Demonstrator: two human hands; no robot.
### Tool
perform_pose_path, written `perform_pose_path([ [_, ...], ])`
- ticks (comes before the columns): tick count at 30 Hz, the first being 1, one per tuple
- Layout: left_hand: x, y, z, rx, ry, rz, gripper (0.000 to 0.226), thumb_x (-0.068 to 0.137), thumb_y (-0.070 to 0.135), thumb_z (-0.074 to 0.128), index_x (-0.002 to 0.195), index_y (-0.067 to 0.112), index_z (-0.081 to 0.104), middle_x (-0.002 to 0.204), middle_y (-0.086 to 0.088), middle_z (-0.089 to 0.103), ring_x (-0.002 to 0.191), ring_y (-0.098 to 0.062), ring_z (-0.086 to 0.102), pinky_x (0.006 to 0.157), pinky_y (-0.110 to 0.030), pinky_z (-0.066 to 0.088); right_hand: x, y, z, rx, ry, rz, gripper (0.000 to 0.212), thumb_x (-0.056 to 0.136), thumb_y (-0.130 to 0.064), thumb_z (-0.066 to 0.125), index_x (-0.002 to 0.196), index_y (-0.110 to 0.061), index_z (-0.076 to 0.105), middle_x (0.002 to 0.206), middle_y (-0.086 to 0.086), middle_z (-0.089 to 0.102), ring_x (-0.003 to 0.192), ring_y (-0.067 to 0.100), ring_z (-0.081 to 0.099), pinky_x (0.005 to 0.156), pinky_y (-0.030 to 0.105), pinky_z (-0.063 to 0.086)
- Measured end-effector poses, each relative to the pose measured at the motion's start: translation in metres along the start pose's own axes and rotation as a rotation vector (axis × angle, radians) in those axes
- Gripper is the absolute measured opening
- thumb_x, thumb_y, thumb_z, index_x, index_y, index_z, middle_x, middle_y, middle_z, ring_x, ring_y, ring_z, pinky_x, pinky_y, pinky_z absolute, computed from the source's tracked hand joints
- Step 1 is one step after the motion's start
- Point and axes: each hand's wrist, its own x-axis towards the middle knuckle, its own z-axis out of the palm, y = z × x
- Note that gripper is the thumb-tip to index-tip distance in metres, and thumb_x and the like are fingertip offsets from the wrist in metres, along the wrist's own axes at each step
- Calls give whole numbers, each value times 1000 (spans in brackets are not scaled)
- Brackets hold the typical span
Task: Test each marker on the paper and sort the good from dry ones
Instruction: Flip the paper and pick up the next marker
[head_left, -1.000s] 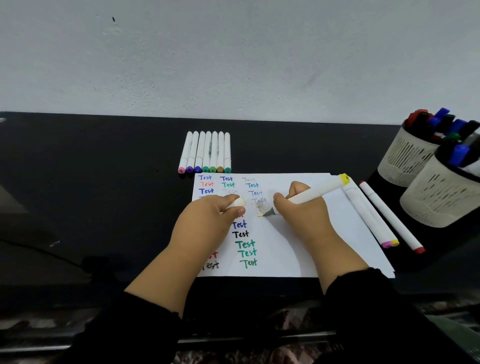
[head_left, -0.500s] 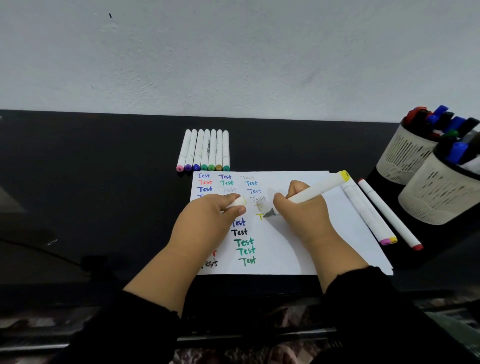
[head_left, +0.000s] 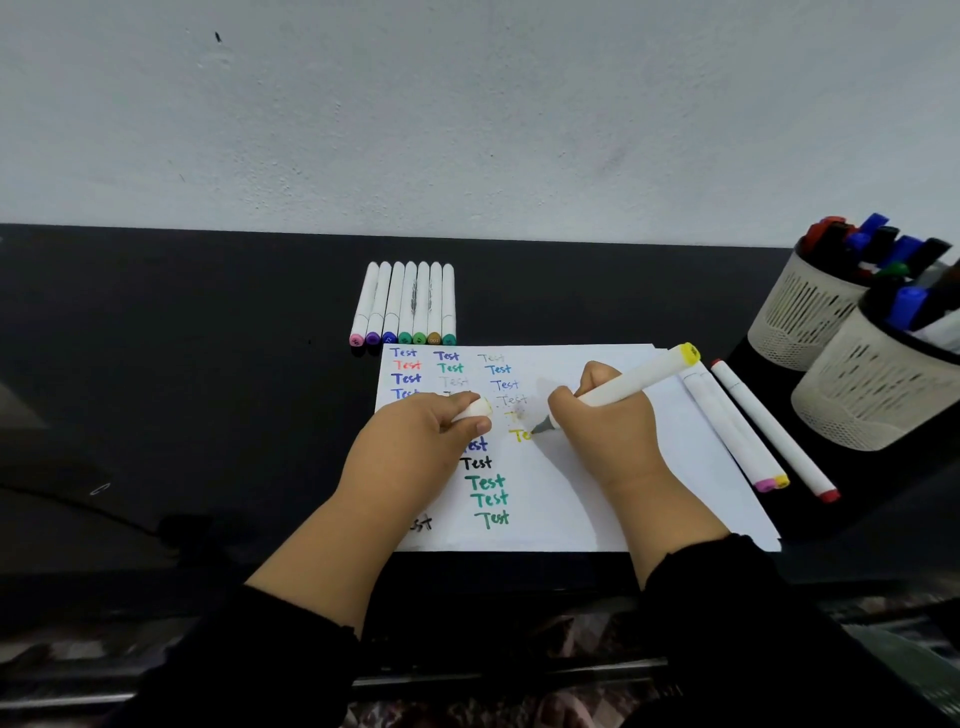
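A white sheet of paper lies on the black table, covered with the word "Test" in several colours. My right hand grips a white marker with a yellow end, its tip on the paper beside fresh yellow letters. My left hand rests on the paper's left part and holds the marker's white cap. A row of several white markers lies just beyond the paper. Three more white markers lie along the paper's right edge.
Two beige mesh pen cups stand at the right, the farther cup and the nearer cup, both full of dark-capped markers. A dark cable runs across the table at the left. A pale wall rises behind the table.
The marker tip has moved a little to the right, and the yellow writing has grown from a first stroke to "Te". My left hand stays in place with the cap.
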Motion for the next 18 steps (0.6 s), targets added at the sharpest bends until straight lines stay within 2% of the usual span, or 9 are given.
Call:
perform_pose_path([
  [5,0,-1,1,2,-7,-13,43,92,44,52,133,35,48,137,12,49,121,-8,46,82,-20,34,-1,1,-1,17,-10,-1,39,84,-4,54,60,-15,25,56,-1,25,50,10,25,39,12,24],
  [11,0,0,1,16,-6,-9,43,92,44,51,134,35,48,138,11,48,121,-9,46,84,-21,37,-1,2,-1,52,14,20,39,83,-4,54,58,-15,27,53,-3,26,42,7,31,39,11,25],
  [18,1,-2,3,29,-19,7,43,91,44,52,133,35,49,138,11,48,124,-9,44,88,-21,35,2,3,-1,43,36,18,37,86,-6,53,61,-14,27,56,-1,27,50,10,27,40,10,26],
])
